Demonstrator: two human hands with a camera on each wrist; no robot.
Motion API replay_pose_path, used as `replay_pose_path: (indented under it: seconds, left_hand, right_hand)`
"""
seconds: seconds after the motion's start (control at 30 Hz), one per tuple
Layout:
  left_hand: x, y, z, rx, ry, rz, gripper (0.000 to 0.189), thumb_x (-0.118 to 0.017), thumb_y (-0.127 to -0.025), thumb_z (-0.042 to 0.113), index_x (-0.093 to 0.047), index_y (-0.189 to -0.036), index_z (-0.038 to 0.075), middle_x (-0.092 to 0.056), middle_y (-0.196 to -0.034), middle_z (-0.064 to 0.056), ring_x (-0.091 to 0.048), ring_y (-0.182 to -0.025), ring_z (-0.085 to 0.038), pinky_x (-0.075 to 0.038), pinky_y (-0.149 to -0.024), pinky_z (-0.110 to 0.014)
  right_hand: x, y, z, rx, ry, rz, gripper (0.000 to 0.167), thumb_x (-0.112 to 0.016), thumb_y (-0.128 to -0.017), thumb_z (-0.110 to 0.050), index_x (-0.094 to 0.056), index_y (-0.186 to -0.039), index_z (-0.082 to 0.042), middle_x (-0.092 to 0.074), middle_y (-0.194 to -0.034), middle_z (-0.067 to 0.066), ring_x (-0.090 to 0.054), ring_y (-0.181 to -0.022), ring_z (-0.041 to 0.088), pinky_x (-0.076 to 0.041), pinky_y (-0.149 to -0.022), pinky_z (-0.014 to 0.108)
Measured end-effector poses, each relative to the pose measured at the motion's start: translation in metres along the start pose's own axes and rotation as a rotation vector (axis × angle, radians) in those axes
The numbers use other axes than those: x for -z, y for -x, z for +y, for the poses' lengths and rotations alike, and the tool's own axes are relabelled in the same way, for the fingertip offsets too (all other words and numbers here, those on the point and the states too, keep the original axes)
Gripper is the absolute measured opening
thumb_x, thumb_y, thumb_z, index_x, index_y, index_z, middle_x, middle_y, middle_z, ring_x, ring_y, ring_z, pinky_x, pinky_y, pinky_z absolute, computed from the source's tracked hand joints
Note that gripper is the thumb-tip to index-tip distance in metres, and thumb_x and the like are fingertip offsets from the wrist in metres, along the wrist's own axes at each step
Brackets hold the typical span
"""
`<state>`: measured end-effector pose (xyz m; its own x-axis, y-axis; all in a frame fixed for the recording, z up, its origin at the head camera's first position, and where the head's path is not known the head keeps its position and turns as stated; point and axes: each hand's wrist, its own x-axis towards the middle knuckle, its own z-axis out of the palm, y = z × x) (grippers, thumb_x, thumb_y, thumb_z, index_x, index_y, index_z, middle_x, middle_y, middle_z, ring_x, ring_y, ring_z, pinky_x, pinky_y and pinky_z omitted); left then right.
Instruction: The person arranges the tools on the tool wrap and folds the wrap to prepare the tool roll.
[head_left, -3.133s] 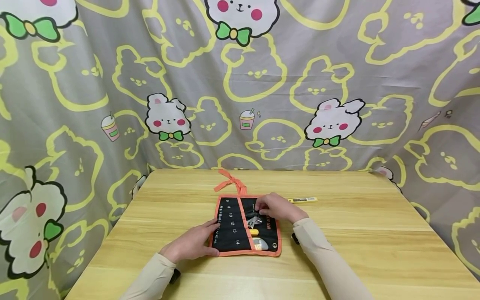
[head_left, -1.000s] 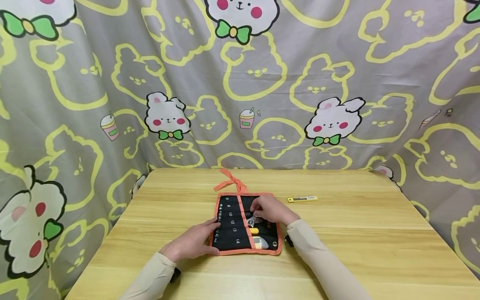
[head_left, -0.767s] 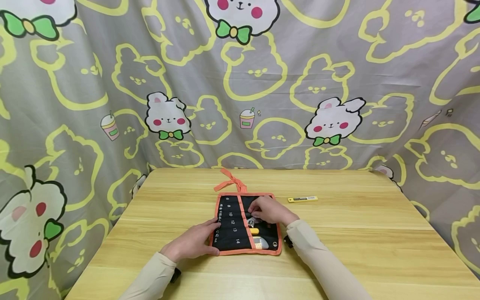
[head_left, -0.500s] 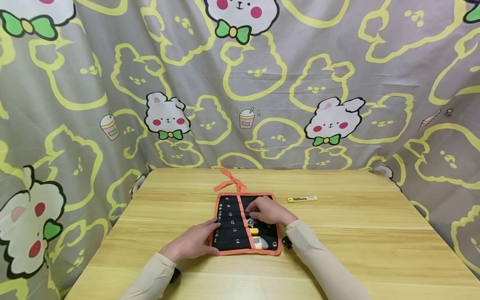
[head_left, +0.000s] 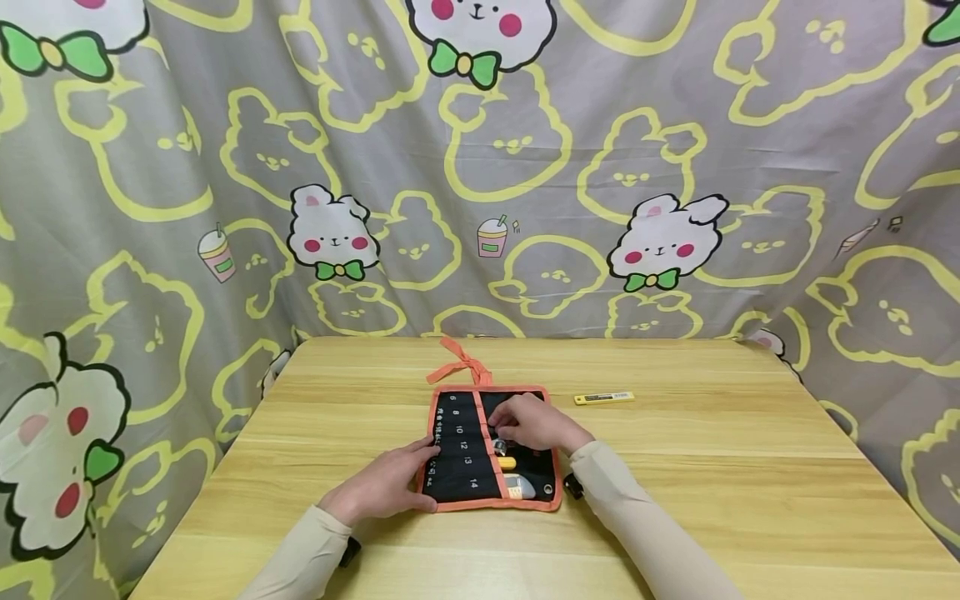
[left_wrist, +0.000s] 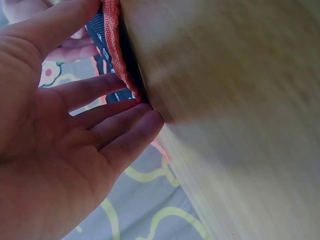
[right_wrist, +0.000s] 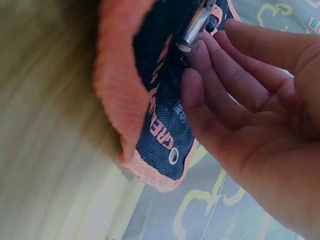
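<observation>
A black tool pouch with orange edging and printed sizes lies unrolled on the table. My left hand rests at its left edge, fingers extended, fingertips touching the orange border. Over the pouch's right half, my right hand bends its fingers at the pocket edge. The right wrist view shows a small black tool end between thumb and fingers; its kind is hidden. Beside them sits an adjustable wrench, its metal also near the fingertips. Below are a yellow handle and a grey-and-yellow handle, both in pockets.
A slim yellow case with a label lies on the wooden table, right of the pouch. Orange ties extend behind the pouch. A patterned curtain hangs beyond the table.
My right hand has moved left and slightly down, from above the black ridged tool to the pocket edge, and now hides most of that tool. My left hand stays in place.
</observation>
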<state>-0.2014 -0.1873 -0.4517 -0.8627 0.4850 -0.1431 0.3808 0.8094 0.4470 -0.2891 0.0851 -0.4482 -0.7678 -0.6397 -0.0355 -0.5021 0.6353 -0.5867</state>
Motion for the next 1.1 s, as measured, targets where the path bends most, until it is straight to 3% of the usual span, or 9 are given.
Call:
replay_pose_path:
  seconds: [0.33, 0.47, 0.67, 1.1]
  left_hand:
    - [0.0, 0.001, -0.001, -0.006, 0.009, -0.008, 0.081, -0.084, -0.085, 0.035, -0.05, -0.147, -0.005, -0.039, -0.159, -0.026, -0.046, -0.141, -0.044, -0.041, -0.113, -0.058]
    - [0.0, 0.001, -0.002, -0.008, 0.017, -0.014, 0.081, -0.084, -0.086, 0.035, -0.049, -0.148, -0.004, -0.038, -0.159, -0.026, -0.045, -0.141, -0.044, -0.041, -0.113, -0.058]
    - [0.001, 0.002, -0.001, -0.009, 0.027, -0.022, 0.082, -0.083, -0.086, 0.036, -0.048, -0.149, -0.004, -0.036, -0.161, -0.025, -0.044, -0.142, -0.044, -0.041, -0.114, -0.058]
    - [0.001, 0.003, -0.003, -0.011, 0.017, -0.026, 0.083, -0.082, -0.087, 0.038, -0.048, -0.149, -0.003, -0.036, -0.161, -0.025, -0.044, -0.143, -0.044, -0.041, -0.114, -0.058]
  right_hand:
    - [0.0, 0.0, 0.004, 0.01, -0.022, 0.0, 0.018, -0.063, -0.101, -0.005, -0.075, -0.113, -0.008, -0.074, -0.107, 0.002, -0.068, -0.083, 0.008, -0.06, -0.079, 0.034]
    - [0.003, 0.0, 0.008, 0.038, -0.011, 0.006, 0.018, -0.062, -0.101, -0.004, -0.075, -0.112, -0.008, -0.074, -0.107, 0.002, -0.069, -0.088, 0.01, -0.059, -0.083, 0.035]
    - [0.022, 0.006, 0.015, 0.03, 0.01, 0.07, 0.018, -0.064, -0.101, -0.01, -0.075, -0.115, -0.009, -0.075, -0.111, 0.002, -0.069, -0.098, 0.014, -0.059, -0.086, 0.037]
    - [0.06, 0.034, 0.033, 0.049, -0.06, 0.155, 0.023, -0.068, -0.099, -0.013, -0.074, -0.121, -0.007, -0.075, -0.112, 0.008, -0.068, -0.098, 0.016, -0.058, -0.089, 0.039]
